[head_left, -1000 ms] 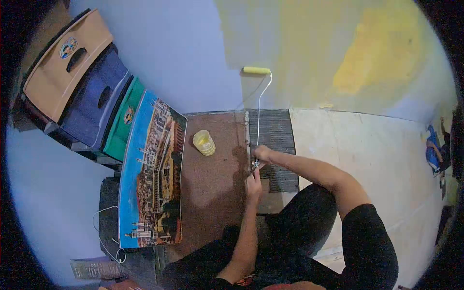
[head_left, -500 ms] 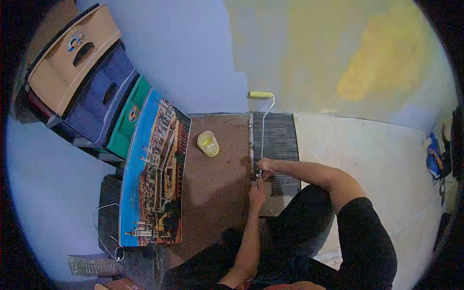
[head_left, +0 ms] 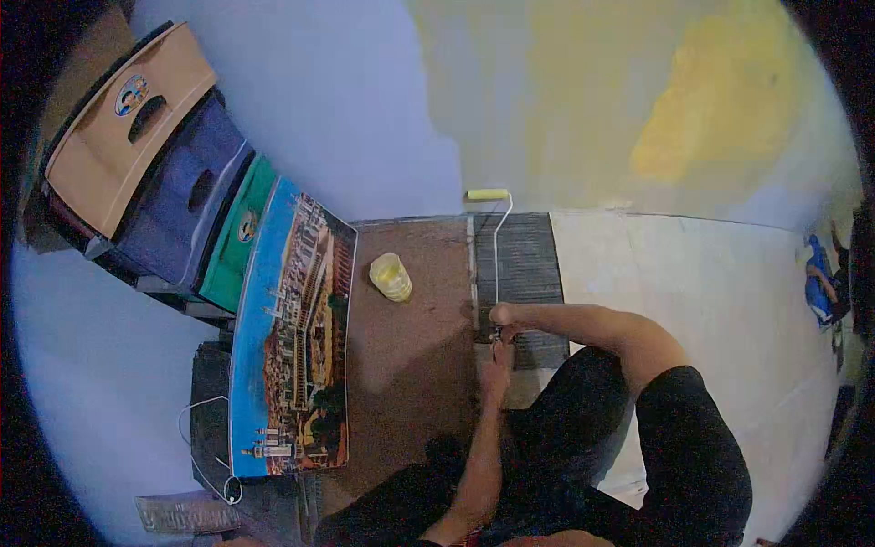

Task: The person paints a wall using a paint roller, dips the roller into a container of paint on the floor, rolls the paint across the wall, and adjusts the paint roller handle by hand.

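Note:
A paint roller with a yellow sleeve and a long thin white rod reaches from my hands to the lower part of the wall. My right hand is closed around its handle end. Just below, my left hand is closed on the lower part of the same handle, mostly covering it. The sleeve lies level at the lower edge of the yellow patch on the wall. Left of the roller, a tub of yellow paint stands on the brown mat.
Stacked plastic drawers and a city picture panel stand on the left. Under the roller lie the brown mat and a dark ribbed mat. Pale floor spreads to the right, where another person's arm shows.
The roller sleeve has moved a little down the wall. Both my hands have shifted slightly downward with the handle, and the left also a little to the right.

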{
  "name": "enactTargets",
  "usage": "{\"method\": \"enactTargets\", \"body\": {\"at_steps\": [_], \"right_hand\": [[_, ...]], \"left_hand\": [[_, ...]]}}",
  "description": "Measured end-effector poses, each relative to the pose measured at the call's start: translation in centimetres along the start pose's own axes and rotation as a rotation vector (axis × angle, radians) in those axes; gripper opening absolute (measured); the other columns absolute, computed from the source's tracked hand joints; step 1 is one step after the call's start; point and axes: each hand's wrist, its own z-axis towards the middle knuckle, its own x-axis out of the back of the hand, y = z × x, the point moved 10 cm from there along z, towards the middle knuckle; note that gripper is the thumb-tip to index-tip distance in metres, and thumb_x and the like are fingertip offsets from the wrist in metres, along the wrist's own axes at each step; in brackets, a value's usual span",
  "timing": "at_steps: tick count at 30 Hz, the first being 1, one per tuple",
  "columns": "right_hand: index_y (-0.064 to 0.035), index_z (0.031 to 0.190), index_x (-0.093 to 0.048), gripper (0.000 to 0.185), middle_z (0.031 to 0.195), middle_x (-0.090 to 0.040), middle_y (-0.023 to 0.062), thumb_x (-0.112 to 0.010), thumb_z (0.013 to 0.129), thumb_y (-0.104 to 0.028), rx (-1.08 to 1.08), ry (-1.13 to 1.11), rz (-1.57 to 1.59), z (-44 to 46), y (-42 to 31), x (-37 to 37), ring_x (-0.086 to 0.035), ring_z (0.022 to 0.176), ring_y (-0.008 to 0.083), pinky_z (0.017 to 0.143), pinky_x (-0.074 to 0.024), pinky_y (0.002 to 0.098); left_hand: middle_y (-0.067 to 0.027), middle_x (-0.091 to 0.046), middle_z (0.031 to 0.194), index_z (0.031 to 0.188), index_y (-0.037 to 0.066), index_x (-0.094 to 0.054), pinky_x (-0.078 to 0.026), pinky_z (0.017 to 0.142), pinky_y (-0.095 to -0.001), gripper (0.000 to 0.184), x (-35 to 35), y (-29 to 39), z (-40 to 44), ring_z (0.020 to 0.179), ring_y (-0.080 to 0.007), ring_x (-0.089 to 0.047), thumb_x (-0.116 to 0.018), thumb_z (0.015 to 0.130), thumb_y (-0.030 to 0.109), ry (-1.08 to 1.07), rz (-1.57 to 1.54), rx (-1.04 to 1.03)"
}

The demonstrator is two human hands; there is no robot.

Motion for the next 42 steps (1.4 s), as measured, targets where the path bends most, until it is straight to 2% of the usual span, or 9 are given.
{"method": "enactTargets", "body": {"at_steps": [4, 7, 13, 17, 27, 35, 38, 39, 42], "right_hand": [[-0.0068, 0.083, -0.064, 0.030, 0.079, -0.063, 0.0118, -0.076, 0.064, -0.026, -0.008, -0.039, 0.005, -0.2, -0.2, 0.1, -0.061, 0.072, 0.0278, 0.064, -0.0515, 0.0374], [-0.0061, 0.083, -0.064, 0.032, 0.079, -0.063, 0.0125, -0.077, 0.063, -0.028, -0.009, -0.051, -0.001, -0.1, -0.2, 0.0, -0.061, 0.073, 0.0285, 0.065, -0.0515, 0.0377], [-0.0049, 0.084, -0.065, 0.037, 0.080, -0.064, 0.0139, -0.078, 0.060, -0.030, -0.028, -0.075, -0.016, -0.3, 0.0, -0.1, -0.062, 0.075, 0.0301, 0.066, -0.0515, 0.0383], [-0.0040, 0.084, -0.066, 0.040, 0.081, -0.064, 0.0149, -0.080, 0.058, -0.032, -0.031, -0.088, -0.025, -0.5, -0.4, 0.2, -0.062, 0.076, 0.0311, 0.066, -0.0515, 0.0387], [-0.0027, 0.091, -0.066, 0.050, 0.087, -0.065, 0.0166, -0.080, 0.056, -0.036, -0.096, -0.191, -0.253, -1.1, -1.4, 0.2, -0.063, 0.083, 0.0347, 0.071, -0.0513, 0.0403], [-0.0045, 0.101, -0.065, 0.057, 0.101, -0.064, 0.0155, -0.080, 0.056, -0.036, -0.204, -0.214, -0.205, -0.9, 3.7, -4.0, -0.060, 0.095, 0.0334, 0.080, -0.0496, 0.0404], [-0.0052, 0.103, -0.064, 0.060, 0.101, -0.064, 0.0139, -0.080, 0.055, -0.037, -0.341, -0.301, -0.187, -1.9, 0.3, 0.0, -0.061, 0.096, 0.0310, 0.081, -0.0495, 0.0400], [-0.0066, 0.106, -0.063, 0.060, 0.098, -0.065, 0.0125, -0.081, 0.055, -0.034, -0.242, -0.157, -0.295, -2.0, 0.2, 0.7, -0.061, 0.096, 0.0295, 0.080, -0.0496, 0.0400], [-0.0068, 0.104, -0.062, 0.048, 0.096, -0.065, 0.0117, -0.077, 0.063, -0.029, -0.295, -0.105, -0.245, -1.8, 1.8, -0.2, -0.062, 0.091, 0.0291, 0.076, -0.0508, 0.0398]], "left_hand": [[-0.0336, -0.059, 0.093, 0.104, -0.007, -0.059, -0.043, 0.078, -0.0517, 0.064, 0.1, 1.3, -0.8, 0.089, -0.0483, -0.056, -0.032, 0.095, 0.051, -0.120, 0.148, -0.003], [-0.0328, -0.060, 0.083, 0.102, -0.008, -0.058, -0.044, 0.073, -0.0521, 0.065, 0.6, 0.6, 0.0, 0.082, -0.0487, -0.057, -0.032, 0.095, 0.051, 0.028, 0.121, -0.054], [-0.0319, -0.058, 0.071, 0.081, -0.013, -0.060, -0.043, 0.066, -0.0524, 0.079, 3.2, 3.6, -2.2, 0.076, -0.0488, -0.058, -0.032, 0.091, 0.060, -0.032, 0.051, 0.081], [-0.0296, -0.060, 0.095, 0.112, -0.002, -0.056, -0.045, 0.077, -0.0514, 0.063, -0.7, -0.2, 0.0, 0.090, -0.0462, -0.057, -0.041, 0.090, 0.055, -0.155, 0.080, 0.015], [-0.0260, -0.056, 0.114, 0.127, -0.001, -0.043, -0.046, 0.080, -0.0504, 0.061, -0.5, 2.1, -1.2, 0.099, -0.0437, -0.054, -0.040, 0.093, 0.049, -0.204, 0.179, 0.017], [-0.0280, -0.059, 0.101, 0.114, -0.002, -0.055, -0.044, 0.080, -0.0509, 0.057, 1.9, 5.0, -3.4, 0.090, -0.0443, -0.057, -0.038, 0.094, 0.049, 0.027, 0.117, 0.053], [-0.0267, -0.061, 0.089, 0.099, -0.002, -0.061, -0.044, 0.074, -0.0509, 0.061, 3.0, 6.7, -3.9, 0.083, -0.0443, -0.058, -0.035, 0.093, 0.052, 0.081, 0.088, -0.040], [-0.0258, -0.061, 0.080, 0.089, -0.003, -0.063, -0.045, 0.068, -0.0509, 0.067, 3.5, 7.0, -3.7, 0.076, -0.0437, -0.060, -0.032, 0.092, 0.056, 0.208, 0.043, -0.141], [-0.0270, -0.060, 0.072, 0.082, -0.005, -0.064, -0.045, 0.064, -0.0512, 0.074, 3.0, 6.0, -2.8, 0.071, -0.0438, -0.060, -0.030, 0.092, 0.060, 0.131, 0.092, -0.114]]}}
